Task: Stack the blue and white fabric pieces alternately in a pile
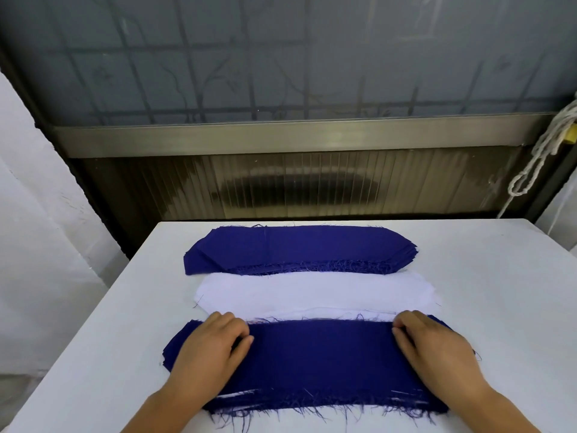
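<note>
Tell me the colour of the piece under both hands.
Dark blue piece, clearest in the head view.

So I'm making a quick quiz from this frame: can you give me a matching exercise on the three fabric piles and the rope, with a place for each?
Things:
1. far blue pile
2. white pile
3. near blue-topped pile
4. rope

Places:
A. under both hands
B. hanging at the right, off the table
C. nearest the table's far edge
D. between the two blue-topped piles

Pairs: 1-C, 2-D, 3-A, 4-B
</note>
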